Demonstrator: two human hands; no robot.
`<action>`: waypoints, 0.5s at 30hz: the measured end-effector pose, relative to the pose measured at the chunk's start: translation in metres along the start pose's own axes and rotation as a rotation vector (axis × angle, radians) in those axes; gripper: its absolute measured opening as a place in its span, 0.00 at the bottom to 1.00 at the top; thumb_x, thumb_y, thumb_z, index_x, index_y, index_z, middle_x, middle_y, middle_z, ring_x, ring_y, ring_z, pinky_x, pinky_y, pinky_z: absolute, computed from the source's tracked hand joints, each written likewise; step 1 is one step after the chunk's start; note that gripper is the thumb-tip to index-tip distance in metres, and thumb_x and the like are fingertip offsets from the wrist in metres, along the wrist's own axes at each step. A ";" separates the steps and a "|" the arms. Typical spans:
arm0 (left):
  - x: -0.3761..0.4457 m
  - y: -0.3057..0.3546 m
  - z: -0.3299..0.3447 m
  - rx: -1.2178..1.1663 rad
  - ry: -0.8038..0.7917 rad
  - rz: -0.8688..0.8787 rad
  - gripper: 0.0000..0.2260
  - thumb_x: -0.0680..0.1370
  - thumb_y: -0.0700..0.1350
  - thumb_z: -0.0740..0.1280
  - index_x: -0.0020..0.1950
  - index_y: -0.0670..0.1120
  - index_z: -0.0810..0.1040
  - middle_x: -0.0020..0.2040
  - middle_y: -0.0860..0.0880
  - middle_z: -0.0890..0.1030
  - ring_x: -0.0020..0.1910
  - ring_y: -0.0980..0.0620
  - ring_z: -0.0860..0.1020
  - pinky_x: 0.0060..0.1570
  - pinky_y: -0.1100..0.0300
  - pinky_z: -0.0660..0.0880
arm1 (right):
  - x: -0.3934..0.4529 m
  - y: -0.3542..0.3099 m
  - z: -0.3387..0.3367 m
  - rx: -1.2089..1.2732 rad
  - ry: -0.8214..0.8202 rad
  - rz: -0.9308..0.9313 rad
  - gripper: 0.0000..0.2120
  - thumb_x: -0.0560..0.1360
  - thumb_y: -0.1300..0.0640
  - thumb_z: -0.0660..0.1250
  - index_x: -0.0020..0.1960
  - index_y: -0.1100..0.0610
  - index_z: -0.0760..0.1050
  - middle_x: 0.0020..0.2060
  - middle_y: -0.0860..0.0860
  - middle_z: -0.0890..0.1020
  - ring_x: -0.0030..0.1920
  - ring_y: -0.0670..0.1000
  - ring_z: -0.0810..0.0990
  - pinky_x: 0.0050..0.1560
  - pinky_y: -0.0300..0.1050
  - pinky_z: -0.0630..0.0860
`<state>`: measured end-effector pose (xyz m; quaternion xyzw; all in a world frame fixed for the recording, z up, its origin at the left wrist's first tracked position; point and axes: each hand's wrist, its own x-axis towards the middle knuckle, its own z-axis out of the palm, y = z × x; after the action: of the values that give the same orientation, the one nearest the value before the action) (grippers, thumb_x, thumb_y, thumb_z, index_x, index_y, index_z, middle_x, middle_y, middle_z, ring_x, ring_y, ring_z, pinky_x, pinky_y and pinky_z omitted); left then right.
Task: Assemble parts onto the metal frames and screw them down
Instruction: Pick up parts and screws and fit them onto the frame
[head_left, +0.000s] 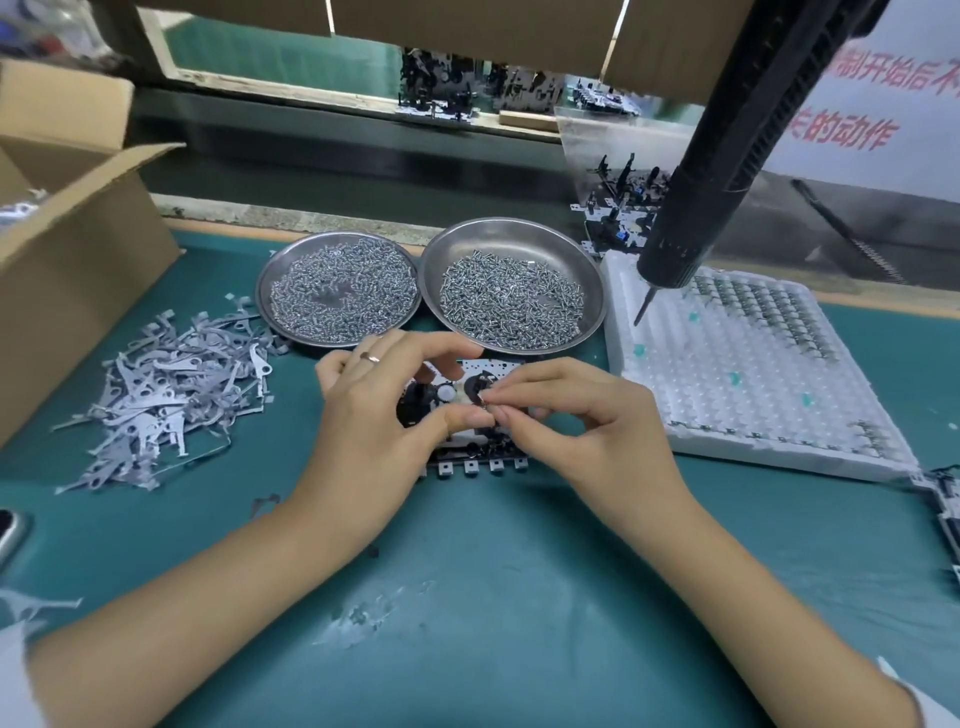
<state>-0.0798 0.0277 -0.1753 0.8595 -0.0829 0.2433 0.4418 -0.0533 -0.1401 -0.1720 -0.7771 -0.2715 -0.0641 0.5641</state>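
On the green mat (493, 597), directly before me, lies the metal frame (480, 457), partly covered by both of my hands. My left hand (374, 415) rests over the frame's left portion, fingers curled, thumb pressed against the frame near its middle; a ring sits on one finger. My right hand (576, 410) has thumb and forefinger closed in a narrow pinch on a small part (484, 399) at the frame's centre, just beside the left thumb tip. I cannot tell what kind of part it is; it is too small. Black components and a white round piece show between the hands.

Beyond the frame stand two steel dishes, touching at their rims: the left dish (270, 280) and the right dish (519, 234), each holding loose screws. A heap of flat metal levers (171, 384) lies left of the frame, near a cardboard box (78, 260). A white foam tray (753, 395) sits to the right, with small parts in its far rows. An electric screwdriver (727, 156) hangs above that tray, its bit pointing down, not touching anything I can see.
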 end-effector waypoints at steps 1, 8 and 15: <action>0.000 -0.002 -0.002 0.012 -0.023 0.002 0.16 0.68 0.55 0.71 0.52 0.66 0.71 0.46 0.62 0.77 0.51 0.64 0.73 0.57 0.67 0.56 | 0.000 0.000 0.002 -0.025 0.006 -0.016 0.12 0.69 0.66 0.73 0.47 0.52 0.83 0.43 0.50 0.83 0.43 0.44 0.80 0.44 0.38 0.75; -0.001 -0.012 -0.011 0.034 -0.121 -0.010 0.17 0.66 0.61 0.71 0.52 0.66 0.72 0.45 0.60 0.78 0.50 0.61 0.74 0.59 0.62 0.56 | -0.002 0.002 0.010 -0.131 0.009 -0.041 0.07 0.67 0.62 0.73 0.45 0.55 0.85 0.41 0.44 0.82 0.45 0.47 0.80 0.50 0.45 0.76; 0.002 -0.013 -0.016 -0.055 -0.165 -0.062 0.16 0.64 0.57 0.73 0.51 0.66 0.75 0.44 0.59 0.79 0.47 0.59 0.76 0.60 0.42 0.68 | -0.001 0.002 0.015 -0.215 0.042 -0.096 0.07 0.67 0.60 0.74 0.44 0.53 0.85 0.40 0.38 0.80 0.44 0.47 0.78 0.49 0.50 0.76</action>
<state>-0.0794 0.0483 -0.1759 0.8664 -0.0987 0.1556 0.4642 -0.0562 -0.1275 -0.1793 -0.8179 -0.2878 -0.1361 0.4793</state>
